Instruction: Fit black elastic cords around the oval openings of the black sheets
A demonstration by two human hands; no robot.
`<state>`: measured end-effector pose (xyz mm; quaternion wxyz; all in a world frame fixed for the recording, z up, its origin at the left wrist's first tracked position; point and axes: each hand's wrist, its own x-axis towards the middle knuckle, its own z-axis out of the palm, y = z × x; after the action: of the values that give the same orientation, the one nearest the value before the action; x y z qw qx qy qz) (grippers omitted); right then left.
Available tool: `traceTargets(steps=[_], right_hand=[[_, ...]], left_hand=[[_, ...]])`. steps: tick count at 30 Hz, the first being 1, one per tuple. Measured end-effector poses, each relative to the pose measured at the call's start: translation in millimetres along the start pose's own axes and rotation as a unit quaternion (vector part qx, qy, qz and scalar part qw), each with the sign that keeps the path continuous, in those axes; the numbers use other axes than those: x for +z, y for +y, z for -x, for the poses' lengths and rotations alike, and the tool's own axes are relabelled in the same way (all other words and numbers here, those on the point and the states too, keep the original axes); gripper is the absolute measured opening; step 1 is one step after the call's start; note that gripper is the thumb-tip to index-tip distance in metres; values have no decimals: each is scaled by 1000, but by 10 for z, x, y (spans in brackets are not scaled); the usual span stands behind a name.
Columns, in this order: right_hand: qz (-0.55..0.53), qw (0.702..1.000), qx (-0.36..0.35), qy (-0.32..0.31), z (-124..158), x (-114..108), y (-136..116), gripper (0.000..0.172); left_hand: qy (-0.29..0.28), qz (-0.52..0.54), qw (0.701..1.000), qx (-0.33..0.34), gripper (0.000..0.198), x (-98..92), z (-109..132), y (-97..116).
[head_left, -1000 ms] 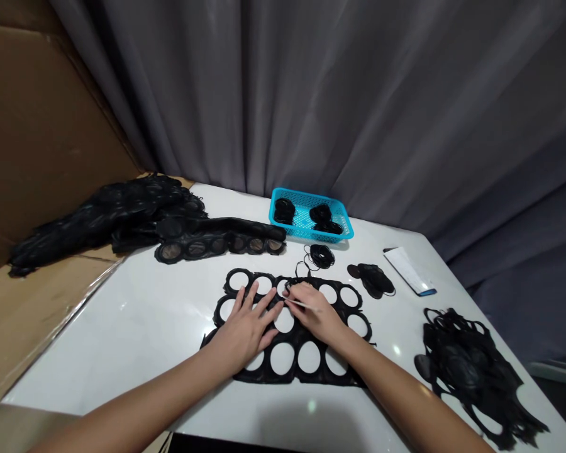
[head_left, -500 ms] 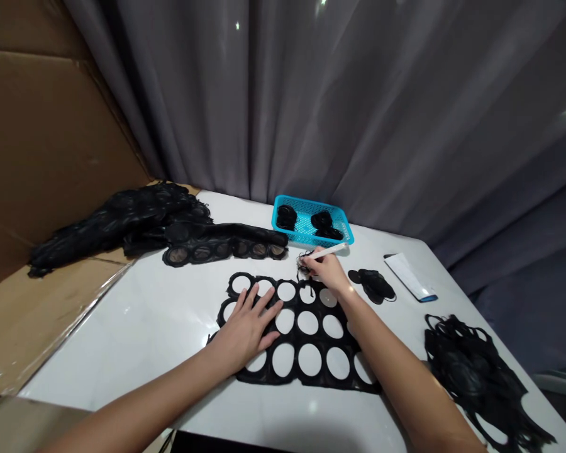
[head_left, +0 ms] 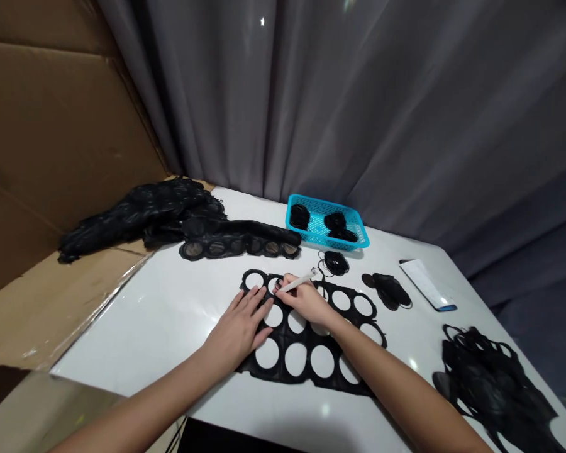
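Observation:
A black rubbery sheet (head_left: 285, 335) with rows of round holes lies flat on the white table. My left hand (head_left: 238, 327) rests on its left side, fingers spread. In my right hand (head_left: 306, 301) is a slim white pen-like tool (head_left: 298, 281), held over the sheet's far row. The fingertips are close together near a hole there, and a bit of thin black material shows by them. Just beyond the sheet sits a small coil of thin black rings (head_left: 336, 263). To its right is a little pile of black discs (head_left: 390, 291).
A blue basket (head_left: 327, 202) at the back holds black ring bundles. Dark sheets (head_left: 226, 246) and a large black heap (head_left: 146, 211) lie at left beside cardboard (head_left: 51, 126). At right are a white flat item with a blue end (head_left: 427, 284) and black scraps (head_left: 493, 377).
My right hand has moved left and nearer, from the ring coil to the sheet's far row, keeping the white tool. The coil is now uncovered. The view has shifted slightly.

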<state>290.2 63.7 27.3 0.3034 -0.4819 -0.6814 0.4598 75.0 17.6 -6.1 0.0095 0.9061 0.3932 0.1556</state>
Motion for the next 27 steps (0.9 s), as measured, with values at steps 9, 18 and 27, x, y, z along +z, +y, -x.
traceTargets(steps=[9,18,27], right_hand=[[88,994,-58,17,33,67,24,19],[185,964,-79,176,-160,-346,195,14],[-16,984,42,174,-446,-477,195,26]], left_hand=[[3,2,1000,-5,49,12,-1,0],[-1,6,1000,-13,49,36,5,-3],[14,8,1000,-24,50,-24,44,-33]])
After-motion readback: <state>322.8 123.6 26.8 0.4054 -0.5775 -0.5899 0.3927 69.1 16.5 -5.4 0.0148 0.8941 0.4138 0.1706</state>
